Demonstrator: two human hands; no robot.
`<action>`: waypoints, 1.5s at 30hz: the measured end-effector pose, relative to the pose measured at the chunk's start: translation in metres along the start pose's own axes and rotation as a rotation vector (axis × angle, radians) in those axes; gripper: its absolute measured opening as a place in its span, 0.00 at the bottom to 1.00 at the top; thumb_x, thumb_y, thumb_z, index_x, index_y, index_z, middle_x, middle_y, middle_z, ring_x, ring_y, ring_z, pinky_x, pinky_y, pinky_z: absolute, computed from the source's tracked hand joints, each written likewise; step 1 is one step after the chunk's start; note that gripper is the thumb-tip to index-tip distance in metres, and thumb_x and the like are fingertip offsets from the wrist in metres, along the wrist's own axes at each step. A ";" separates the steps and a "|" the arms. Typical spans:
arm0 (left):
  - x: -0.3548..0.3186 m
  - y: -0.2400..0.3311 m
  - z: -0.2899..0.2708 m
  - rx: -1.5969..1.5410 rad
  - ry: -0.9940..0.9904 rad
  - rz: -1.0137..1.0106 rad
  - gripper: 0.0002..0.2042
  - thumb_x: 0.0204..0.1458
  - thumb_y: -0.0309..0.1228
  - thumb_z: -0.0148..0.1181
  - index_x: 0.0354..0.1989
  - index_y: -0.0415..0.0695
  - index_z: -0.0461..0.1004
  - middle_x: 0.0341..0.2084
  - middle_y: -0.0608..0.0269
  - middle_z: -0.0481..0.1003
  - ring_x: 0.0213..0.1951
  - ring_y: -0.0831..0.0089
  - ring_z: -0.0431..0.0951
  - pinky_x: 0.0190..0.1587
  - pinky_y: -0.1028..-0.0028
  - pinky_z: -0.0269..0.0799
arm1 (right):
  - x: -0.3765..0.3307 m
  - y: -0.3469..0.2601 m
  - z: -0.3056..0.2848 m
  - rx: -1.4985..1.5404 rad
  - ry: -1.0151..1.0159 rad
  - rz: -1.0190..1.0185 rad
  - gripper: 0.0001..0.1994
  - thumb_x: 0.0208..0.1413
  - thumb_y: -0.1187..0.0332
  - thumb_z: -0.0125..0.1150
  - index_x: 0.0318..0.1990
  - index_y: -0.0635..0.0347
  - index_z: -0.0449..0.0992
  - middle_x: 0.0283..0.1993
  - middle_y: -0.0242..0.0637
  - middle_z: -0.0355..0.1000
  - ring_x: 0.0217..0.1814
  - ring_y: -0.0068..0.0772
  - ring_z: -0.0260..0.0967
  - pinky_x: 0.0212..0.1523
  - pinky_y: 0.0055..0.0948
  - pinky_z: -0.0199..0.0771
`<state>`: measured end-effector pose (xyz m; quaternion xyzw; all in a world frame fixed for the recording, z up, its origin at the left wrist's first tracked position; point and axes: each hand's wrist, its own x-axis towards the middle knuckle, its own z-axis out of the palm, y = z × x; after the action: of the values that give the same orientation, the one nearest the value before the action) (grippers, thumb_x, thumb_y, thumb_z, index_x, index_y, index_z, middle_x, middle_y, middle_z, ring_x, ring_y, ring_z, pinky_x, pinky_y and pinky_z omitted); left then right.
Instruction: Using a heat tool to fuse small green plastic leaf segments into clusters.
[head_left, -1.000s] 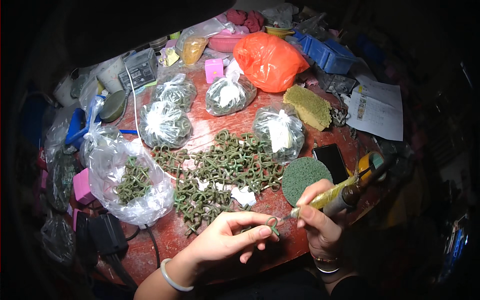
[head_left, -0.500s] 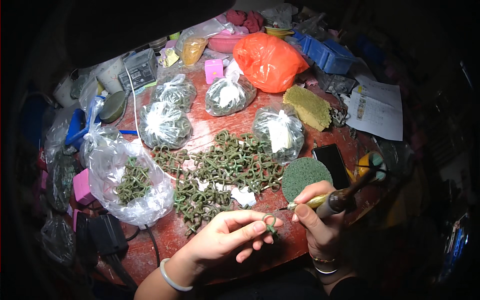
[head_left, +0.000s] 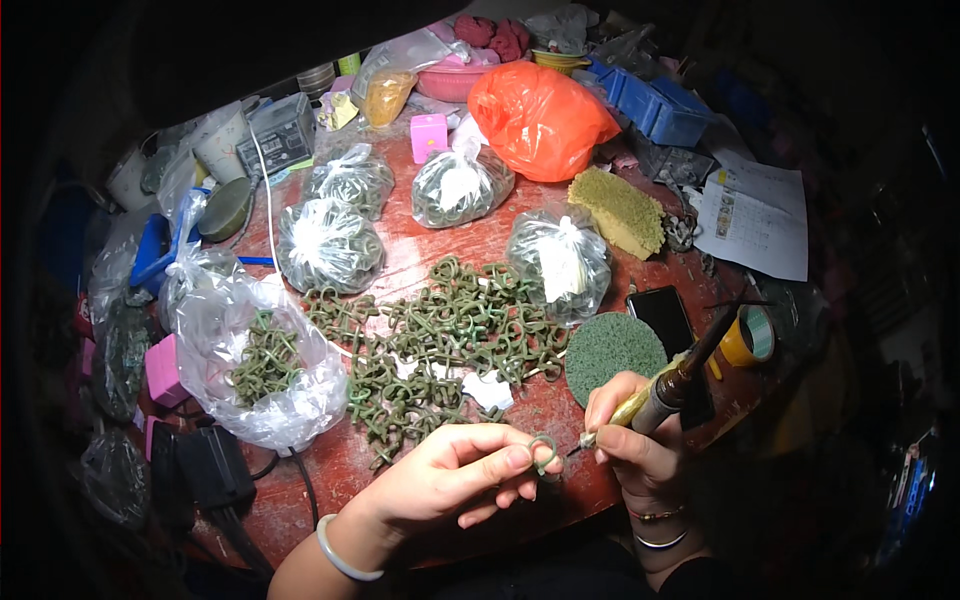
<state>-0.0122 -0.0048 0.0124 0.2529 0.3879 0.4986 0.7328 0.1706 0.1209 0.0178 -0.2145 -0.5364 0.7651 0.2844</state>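
Pinching green ring in left hand | right hand clamped on soldering tool | tip beside ring | red worktop

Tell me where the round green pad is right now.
In the head view, the round green pad lies on the table's right side, just above the right hand, beside the black phone.

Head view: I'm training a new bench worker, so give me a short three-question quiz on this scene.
1. True or false: the left hand pinches a small green ring at its fingertips.
2. What does the right hand hold? A) scissors B) a pen-like tool with a yellow grip C) a brush
3. What lies heaped on the red table beyond the hands?

Key: 1 true. 2 B. 3 A pile of loose green rings.
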 end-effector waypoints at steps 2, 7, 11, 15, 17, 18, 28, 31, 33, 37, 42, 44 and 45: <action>0.001 0.000 0.002 -0.005 -0.022 -0.022 0.15 0.62 0.37 0.49 0.47 0.39 0.74 0.28 0.66 0.73 0.24 0.86 0.68 0.18 0.86 0.62 | -0.001 -0.002 0.004 0.069 0.022 0.004 0.05 0.48 0.78 0.62 0.32 0.67 0.74 0.32 0.34 0.71 0.31 0.17 0.65 0.33 0.17 0.63; 0.001 -0.001 0.000 0.012 0.033 0.026 0.15 0.62 0.37 0.49 0.47 0.39 0.74 0.28 0.66 0.73 0.24 0.86 0.68 0.18 0.86 0.61 | -0.002 -0.008 0.007 -0.144 0.057 0.007 0.07 0.44 0.74 0.60 0.29 0.67 0.70 0.24 0.37 0.67 0.19 0.18 0.61 0.23 0.16 0.59; 0.001 -0.001 0.000 0.012 0.071 0.055 0.15 0.62 0.37 0.50 0.47 0.40 0.74 0.29 0.66 0.73 0.24 0.86 0.68 0.18 0.87 0.61 | 0.000 -0.005 0.015 -0.128 0.290 -0.068 0.03 0.53 0.76 0.58 0.33 0.66 0.71 0.27 0.38 0.70 0.21 0.18 0.64 0.24 0.14 0.62; 0.003 -0.001 0.000 -0.014 0.054 0.028 0.14 0.62 0.37 0.50 0.46 0.40 0.74 0.29 0.66 0.74 0.24 0.86 0.68 0.18 0.87 0.61 | 0.007 0.009 0.008 -0.578 0.077 -0.329 0.13 0.46 0.81 0.67 0.40 0.66 0.72 0.31 0.35 0.73 0.31 0.23 0.73 0.33 0.19 0.72; 0.002 -0.001 0.002 -0.019 0.051 0.037 0.13 0.62 0.37 0.50 0.45 0.40 0.74 0.29 0.66 0.74 0.24 0.87 0.68 0.18 0.86 0.61 | 0.008 0.013 0.017 -0.478 0.007 -0.357 0.14 0.44 0.81 0.69 0.40 0.66 0.72 0.32 0.37 0.75 0.33 0.23 0.74 0.34 0.21 0.74; 0.003 -0.001 0.003 0.031 0.067 0.022 0.13 0.61 0.36 0.51 0.44 0.40 0.74 0.30 0.65 0.74 0.24 0.87 0.68 0.18 0.86 0.62 | 0.009 0.013 0.020 -0.509 0.017 -0.360 0.13 0.46 0.82 0.66 0.39 0.68 0.72 0.32 0.39 0.75 0.33 0.24 0.75 0.33 0.21 0.74; 0.004 -0.003 0.001 0.004 0.081 0.065 0.14 0.60 0.36 0.54 0.47 0.39 0.73 0.30 0.65 0.76 0.26 0.86 0.69 0.19 0.86 0.62 | 0.008 0.011 0.025 -0.181 0.174 -0.098 0.09 0.57 0.76 0.58 0.44 0.67 0.73 0.32 0.34 0.75 0.37 0.24 0.75 0.37 0.21 0.73; 0.005 -0.003 0.001 0.004 0.143 0.073 0.13 0.60 0.36 0.54 0.46 0.40 0.73 0.30 0.64 0.76 0.25 0.86 0.69 0.19 0.87 0.62 | 0.002 0.007 0.025 -0.245 0.240 -0.158 0.08 0.57 0.75 0.58 0.44 0.68 0.73 0.30 0.34 0.75 0.34 0.23 0.74 0.36 0.20 0.72; 0.005 -0.003 0.000 -0.009 0.179 0.078 0.13 0.59 0.35 0.54 0.46 0.40 0.74 0.30 0.64 0.76 0.25 0.86 0.68 0.19 0.87 0.61 | -0.005 0.005 0.018 -0.309 0.271 -0.189 0.07 0.56 0.75 0.59 0.41 0.68 0.74 0.31 0.35 0.74 0.30 0.20 0.72 0.34 0.19 0.72; 0.004 -0.003 -0.003 -0.076 0.115 0.063 0.12 0.59 0.36 0.55 0.43 0.41 0.74 0.29 0.64 0.76 0.23 0.86 0.68 0.17 0.87 0.59 | -0.003 -0.006 0.015 -0.306 0.052 -0.192 0.05 0.55 0.76 0.60 0.38 0.68 0.75 0.32 0.35 0.74 0.29 0.19 0.72 0.33 0.19 0.72; 0.004 -0.006 -0.004 -0.060 0.126 0.035 0.11 0.58 0.37 0.56 0.40 0.41 0.75 0.27 0.66 0.75 0.20 0.87 0.66 0.17 0.87 0.58 | 0.001 -0.002 0.013 -0.244 -0.053 -0.136 0.05 0.54 0.78 0.60 0.39 0.68 0.75 0.33 0.36 0.74 0.31 0.19 0.71 0.31 0.20 0.72; 0.003 -0.005 -0.001 -0.052 0.177 0.027 0.11 0.57 0.36 0.57 0.40 0.41 0.75 0.26 0.67 0.75 0.19 0.88 0.66 0.16 0.87 0.57 | 0.003 -0.001 0.017 -0.168 -0.054 -0.120 0.05 0.55 0.78 0.59 0.39 0.68 0.75 0.33 0.36 0.74 0.30 0.19 0.70 0.31 0.20 0.72; 0.004 -0.005 -0.001 -0.053 0.174 0.026 0.11 0.57 0.36 0.57 0.40 0.41 0.75 0.26 0.67 0.75 0.19 0.88 0.66 0.16 0.87 0.57 | 0.002 -0.001 0.018 -0.170 -0.052 -0.120 0.05 0.55 0.78 0.59 0.39 0.68 0.75 0.33 0.36 0.74 0.30 0.19 0.70 0.31 0.20 0.72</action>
<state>-0.0097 -0.0033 0.0071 0.1942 0.4335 0.5383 0.6961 0.1578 0.1102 0.0243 -0.1856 -0.6183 0.7038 0.2965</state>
